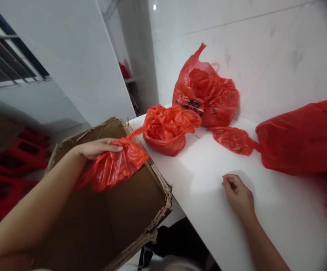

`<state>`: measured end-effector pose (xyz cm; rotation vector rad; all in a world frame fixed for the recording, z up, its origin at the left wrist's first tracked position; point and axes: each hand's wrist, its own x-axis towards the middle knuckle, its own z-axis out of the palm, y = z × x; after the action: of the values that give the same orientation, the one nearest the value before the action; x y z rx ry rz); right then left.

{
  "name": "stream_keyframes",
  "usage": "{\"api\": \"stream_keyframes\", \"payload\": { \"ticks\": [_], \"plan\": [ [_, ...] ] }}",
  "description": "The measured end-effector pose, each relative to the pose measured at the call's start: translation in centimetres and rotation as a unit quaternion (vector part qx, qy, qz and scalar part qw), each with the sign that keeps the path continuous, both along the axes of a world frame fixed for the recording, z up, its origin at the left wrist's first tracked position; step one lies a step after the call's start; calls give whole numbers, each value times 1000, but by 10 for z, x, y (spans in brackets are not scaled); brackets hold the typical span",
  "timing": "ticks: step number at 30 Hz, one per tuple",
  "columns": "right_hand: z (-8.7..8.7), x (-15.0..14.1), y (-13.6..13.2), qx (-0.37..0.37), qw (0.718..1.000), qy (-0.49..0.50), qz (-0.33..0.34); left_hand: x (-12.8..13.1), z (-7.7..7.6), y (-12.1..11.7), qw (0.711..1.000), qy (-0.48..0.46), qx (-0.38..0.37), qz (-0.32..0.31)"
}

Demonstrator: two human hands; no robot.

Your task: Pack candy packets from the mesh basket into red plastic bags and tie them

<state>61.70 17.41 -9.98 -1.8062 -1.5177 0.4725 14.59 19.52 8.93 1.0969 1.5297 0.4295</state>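
My left hand [100,148] is closed on a crumpled red plastic bag [121,165], holding it over the open mouth of a cardboard box [135,210]. A strip of the bag reaches toward a bundle of red plastic bags [167,128] on the white table [191,184]; whether the two are joined I cannot tell. My right hand [239,194] rests on the tabletop with its fingers curled in and nothing visible in them. Beyond it lies a small flattened red bag [233,141].
A large red bag with black print [208,94] stands against the pale tiled wall [265,49]. At the right is a long red bundle [301,135]. Red plastic stools [19,158] are on the floor at left, near a barred window [8,56].
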Motion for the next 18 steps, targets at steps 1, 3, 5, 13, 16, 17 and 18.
{"api": "stream_keyframes", "payload": {
  "ticks": [1, 3, 5, 13, 16, 17, 18],
  "plan": [
    [0, 0, 0, -1, 1000, -1, -2, -12, -20, -1, 999, 20, -37, -6],
    [0, 0, -1, -5, 1000, -5, -9, -25, -63, 1, 995, 42, -89, -25],
    [0, 0, -1, -16, 1000, -10, -15, -30, -107, 5, 990, 62, -119, -46],
    [1, 0, 1, -32, 999, -18, -28, -25, -226, 42, 968, 240, -35, -57],
    [1, -1, 1, -32, 999, -15, -31, -22, -238, 54, 946, 319, 46, -23],
    [1, -1, 1, -33, 999, -15, -30, -21, -239, 55, 938, 340, 67, -12],
    [2, -1, 0, -34, 999, -16, -31, -19, -240, 55, 931, 356, 83, -4]
  ]
}}
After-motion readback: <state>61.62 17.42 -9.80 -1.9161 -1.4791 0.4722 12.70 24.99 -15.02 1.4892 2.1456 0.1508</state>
